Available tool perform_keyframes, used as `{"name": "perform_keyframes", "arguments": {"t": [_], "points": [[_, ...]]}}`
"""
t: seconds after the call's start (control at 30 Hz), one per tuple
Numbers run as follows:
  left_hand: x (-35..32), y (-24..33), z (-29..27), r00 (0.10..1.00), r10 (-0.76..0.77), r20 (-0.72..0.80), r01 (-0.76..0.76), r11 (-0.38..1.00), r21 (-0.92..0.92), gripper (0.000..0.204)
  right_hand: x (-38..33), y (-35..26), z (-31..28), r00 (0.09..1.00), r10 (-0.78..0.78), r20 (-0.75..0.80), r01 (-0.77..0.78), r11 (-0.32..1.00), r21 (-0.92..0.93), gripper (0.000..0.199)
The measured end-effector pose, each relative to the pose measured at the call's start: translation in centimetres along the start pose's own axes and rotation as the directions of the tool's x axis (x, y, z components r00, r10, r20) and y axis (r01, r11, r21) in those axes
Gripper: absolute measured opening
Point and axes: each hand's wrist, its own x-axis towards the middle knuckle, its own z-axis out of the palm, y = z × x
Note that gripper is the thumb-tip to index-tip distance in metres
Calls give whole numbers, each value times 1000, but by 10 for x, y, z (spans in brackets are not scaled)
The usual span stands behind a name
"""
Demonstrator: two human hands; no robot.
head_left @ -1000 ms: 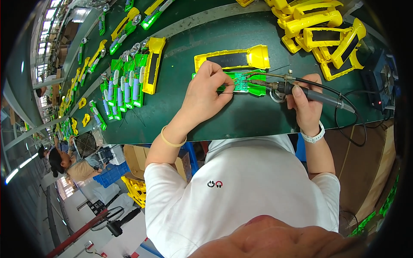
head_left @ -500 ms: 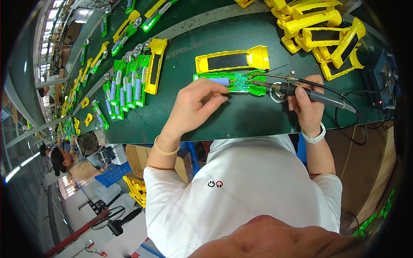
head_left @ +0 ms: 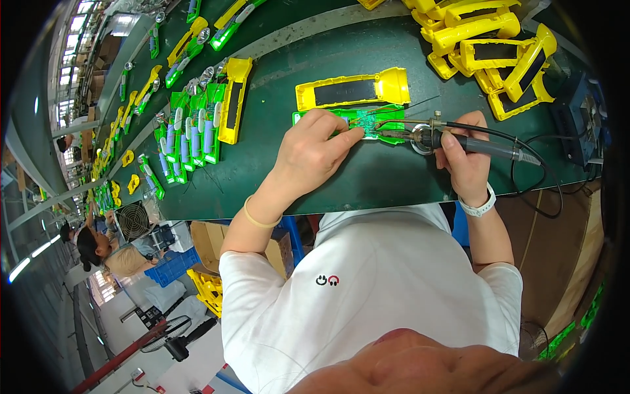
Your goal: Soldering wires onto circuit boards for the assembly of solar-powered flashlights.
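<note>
My right hand (head_left: 467, 164) is wrapped round the dark handle of a soldering iron (head_left: 492, 147). Its tip reaches left over the small circuit board (head_left: 369, 123) in a green plastic housing (head_left: 392, 113). A thin metal guide tube (head_left: 413, 121) runs above the iron to the same board. My left hand (head_left: 314, 150) covers the housing's left part, thumb and fingertips pinched at the board's near edge; whatever they hold is too small to make out. Just behind lies a yellow frame (head_left: 336, 94) with a dark panel. Beneath the iron's front sits a round metallic piece (head_left: 422, 140).
Yellow casings (head_left: 485, 49) are heaped at the far right, near a blue soldering station (head_left: 577, 125) with its cable. On the left stand several green housings with blue cells (head_left: 190, 138), beside another yellow frame (head_left: 234, 102). A person (head_left: 98, 243) sits farther off left.
My left hand has moved right, its fingertips now pinched closer to the circuit board. The iron has shifted slightly left and lower, its tip still over the board.
</note>
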Motion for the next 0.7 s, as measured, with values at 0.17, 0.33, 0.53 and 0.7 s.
{"name": "perform_keyframes", "arguments": {"t": [0.17,0.33,0.53,0.7], "points": [[3,0,-2,999,15,41,-15,1000,9,29,0,0,1,995,44,84,-43,999,-13,22],[3,1,-2,999,23,31,-23,1000,10,28,-1,-3,-1,998,63,12,-64,995,74,23],[2,1,0,1000,7,28,-7,1000,2,24,10,-5,-3,967,-96,-235,150,963,222,21],[7,1,-1,999,-15,29,17,998,-62,22,30,-12,8,996,-13,-92,40,954,296,45]]}}
